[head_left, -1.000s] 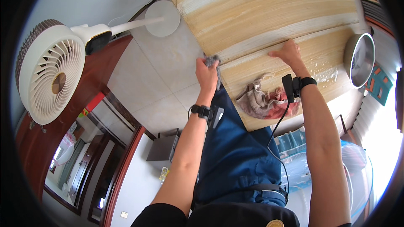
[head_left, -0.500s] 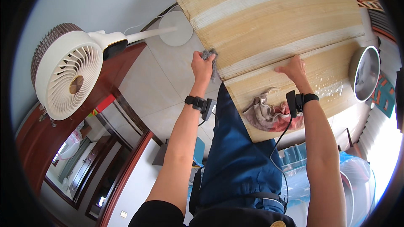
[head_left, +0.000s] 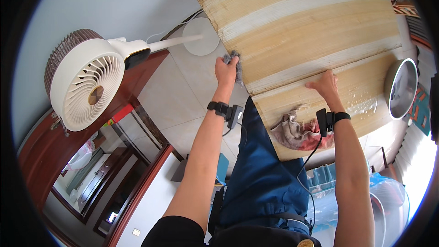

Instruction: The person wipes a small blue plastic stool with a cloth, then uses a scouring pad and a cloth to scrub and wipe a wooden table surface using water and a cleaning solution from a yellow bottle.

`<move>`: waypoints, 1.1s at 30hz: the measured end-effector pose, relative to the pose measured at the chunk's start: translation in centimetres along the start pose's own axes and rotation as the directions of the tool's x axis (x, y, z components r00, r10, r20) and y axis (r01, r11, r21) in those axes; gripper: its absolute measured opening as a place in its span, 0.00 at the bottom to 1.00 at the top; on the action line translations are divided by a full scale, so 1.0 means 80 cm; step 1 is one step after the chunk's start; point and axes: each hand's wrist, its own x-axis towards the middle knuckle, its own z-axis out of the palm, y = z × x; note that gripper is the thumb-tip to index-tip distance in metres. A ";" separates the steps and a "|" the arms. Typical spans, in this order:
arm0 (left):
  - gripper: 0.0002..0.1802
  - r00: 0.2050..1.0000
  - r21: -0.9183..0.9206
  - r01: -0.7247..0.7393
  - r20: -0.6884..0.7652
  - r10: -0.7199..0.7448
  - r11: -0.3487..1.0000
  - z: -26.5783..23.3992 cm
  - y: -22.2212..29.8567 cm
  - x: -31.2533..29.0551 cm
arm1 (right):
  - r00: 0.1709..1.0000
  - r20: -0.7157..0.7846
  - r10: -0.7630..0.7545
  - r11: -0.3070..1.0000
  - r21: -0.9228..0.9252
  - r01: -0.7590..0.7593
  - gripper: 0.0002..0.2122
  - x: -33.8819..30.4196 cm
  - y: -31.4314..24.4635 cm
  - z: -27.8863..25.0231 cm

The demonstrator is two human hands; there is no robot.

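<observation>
A wooden table (head_left: 311,27) with pale stripes and a dark seam stands in front of me. At its left edge, my left hand (head_left: 226,74) is closed around a crumpled grey cloth (head_left: 238,74), which hangs partly down beside the edge. My right hand (head_left: 325,88) rests on the near section just below the seam, thumb stretched out to the left and the other fingers loosely curled, with nothing visible in it. Between my arms, near the front edge, lies a bunched brown and red rag (head_left: 292,130). Whitish wet foam (head_left: 363,105) spots the wood right of my right wrist.
A metal basin (head_left: 402,89) stands at the table's right end. On the left, a white fan (head_left: 87,91) rises from a round base (head_left: 201,36) on the tiled floor (head_left: 169,87). Clear plastic-wrapped things (head_left: 388,192) sit at lower right, near a bright window.
The whole view has shifted, so the table, fan and basin appear farther right and slightly lower. Both hands keep nearly the same places against the table; the grey cloth stays in my left hand.
</observation>
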 end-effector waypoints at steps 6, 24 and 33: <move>0.30 0.976 0.040 -0.142 -0.163 0.147 0.989 0.000 0.032 0.054 | 1.000 0.006 -0.026 0.999 -0.026 0.027 0.41 -0.002 0.000 0.000; 0.30 0.990 0.261 -0.100 -0.072 0.123 0.960 0.002 0.055 -0.001 | 1.000 0.024 0.017 0.999 -0.031 -0.016 0.42 0.004 -0.004 -0.004; 0.31 1.000 0.332 -0.008 -0.025 0.018 0.943 -0.005 0.039 0.012 | 1.000 0.005 0.008 1.000 -0.001 -0.008 0.42 -0.001 -0.004 -0.005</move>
